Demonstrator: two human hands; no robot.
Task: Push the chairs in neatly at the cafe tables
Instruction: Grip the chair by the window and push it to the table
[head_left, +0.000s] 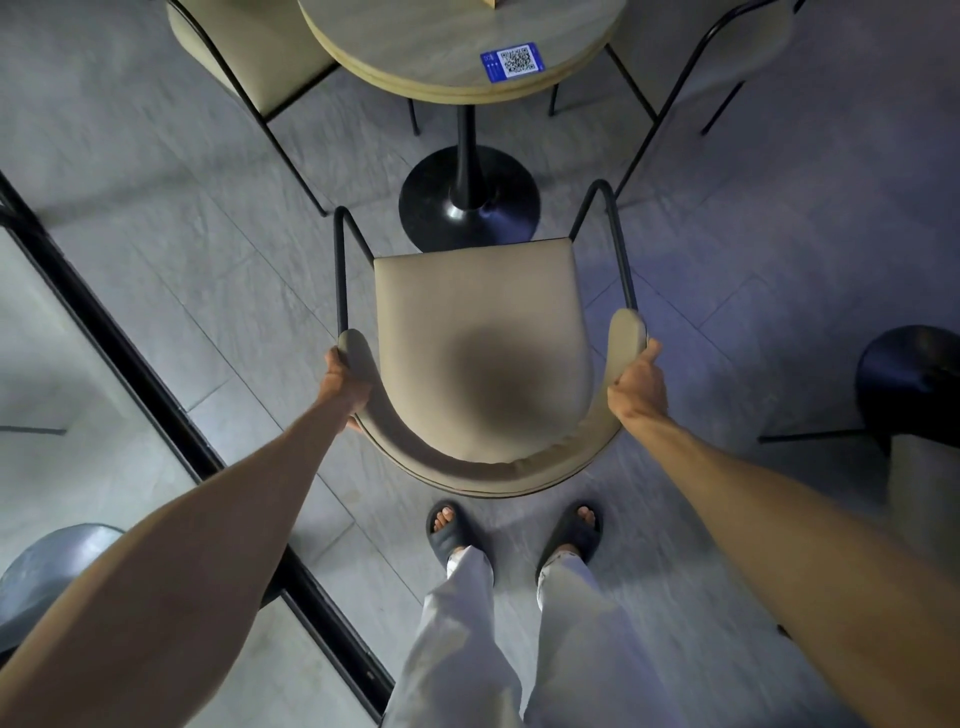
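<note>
A beige padded chair with a black metal frame stands right in front of me, its seat facing a round wooden cafe table. My left hand grips the left end of its curved backrest. My right hand grips the right end. The chair's front edge sits at the table's black pedestal base, and the seat lies outside the tabletop's edge. A blue QR sticker is on the tabletop.
Two more beige chairs flank the table, one at the upper left and one at the upper right. A black-framed glass partition runs diagonally on my left. Another dark pedestal base is at the right. My feet in dark slippers stand behind the chair.
</note>
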